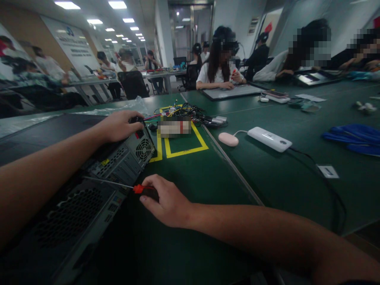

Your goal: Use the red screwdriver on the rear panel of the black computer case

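Observation:
A dark desktop computer case (124, 168) lies at the left, its rear side with vents, slots and ports turned toward the right. My left hand (123, 126) holds the far upper edge of the case, fingers curled over it near the round fan grille (144, 149). In my right hand (170, 202) is a screwdriver (138, 189) with a red and black handle, gripped in closed fingers. Its long thin shaft reaches left to the back of the case. I cannot tell whether the tip touches a screw.
A heap of cables (190, 113) lies beyond the case, around yellow tape markings (187, 152). Right of a table seam are a pink mouse-like object (228, 139), a white power strip (269, 139) with a black cord, and blue cloth (356, 138). Across the table, a person (218, 71) works at a flat panel.

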Demonstrator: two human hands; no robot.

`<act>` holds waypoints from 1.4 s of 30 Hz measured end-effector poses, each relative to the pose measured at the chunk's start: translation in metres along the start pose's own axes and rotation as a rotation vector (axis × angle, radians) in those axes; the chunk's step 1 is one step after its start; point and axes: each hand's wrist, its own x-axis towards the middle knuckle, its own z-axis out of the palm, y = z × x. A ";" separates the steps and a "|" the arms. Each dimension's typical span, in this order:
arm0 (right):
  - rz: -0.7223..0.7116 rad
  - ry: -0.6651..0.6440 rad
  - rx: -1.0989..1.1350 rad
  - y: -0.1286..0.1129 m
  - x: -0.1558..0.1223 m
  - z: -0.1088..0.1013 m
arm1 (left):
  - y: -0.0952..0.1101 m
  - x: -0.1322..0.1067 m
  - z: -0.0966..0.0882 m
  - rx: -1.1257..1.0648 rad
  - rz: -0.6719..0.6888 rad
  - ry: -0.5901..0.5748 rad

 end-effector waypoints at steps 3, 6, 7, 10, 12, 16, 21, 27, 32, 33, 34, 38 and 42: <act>-0.010 0.012 0.007 0.001 0.001 0.000 | -0.001 0.000 0.000 0.001 0.004 -0.002; -0.009 0.014 0.016 0.000 0.001 0.000 | 0.000 0.000 0.001 0.005 -0.001 0.000; -0.006 0.012 0.017 0.000 0.001 0.000 | 0.000 0.000 0.001 0.002 -0.001 0.004; 0.004 0.009 0.023 -0.001 0.001 0.000 | 0.000 -0.001 0.000 -0.006 0.000 0.010; 0.009 0.005 0.028 -0.001 0.001 0.000 | 0.001 -0.001 0.000 -0.008 -0.005 0.001; 0.005 0.015 0.022 -0.002 0.001 -0.001 | 0.000 0.000 -0.001 -0.008 -0.004 -0.008; -0.003 0.018 0.018 -0.001 0.001 -0.001 | 0.000 0.000 0.000 -0.003 0.007 -0.001; 0.007 0.019 0.002 0.000 0.001 0.001 | 0.001 0.000 0.000 -0.012 -0.004 0.002; -0.010 0.011 -0.023 0.000 0.002 0.000 | 0.001 0.000 0.000 -0.012 -0.014 0.005; -0.010 0.009 -0.030 0.000 0.002 0.000 | 0.000 0.000 0.001 -0.012 -0.010 0.007; -0.010 0.006 -0.036 0.000 0.002 0.000 | 0.000 0.000 0.001 -0.014 -0.005 0.009; -0.021 -0.006 -0.055 -0.001 0.002 -0.001 | -0.001 0.002 0.001 -0.013 0.008 0.012; -0.036 -0.014 -0.057 0.000 0.002 -0.001 | -0.002 0.001 0.001 -0.007 0.012 0.010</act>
